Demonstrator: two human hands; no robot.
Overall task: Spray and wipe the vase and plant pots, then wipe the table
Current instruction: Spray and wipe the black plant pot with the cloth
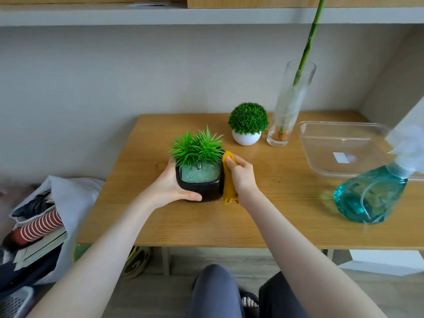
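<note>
No text, brand or number can be read anywhere. The white rectangular label [341,157] on the bottom of the clear plastic rectangular container [321,166] looks blank from here.

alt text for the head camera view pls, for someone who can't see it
A person's left hand holds a black pot on a wooden table while the right hand presses a yellow cloth to its side. Behind stand a white pot and glass vase; a spray bottle lies right.

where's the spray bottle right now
In the head view the blue spray bottle stands untouched at the right end of the table, just in front of the clear plastic tray.
</note>
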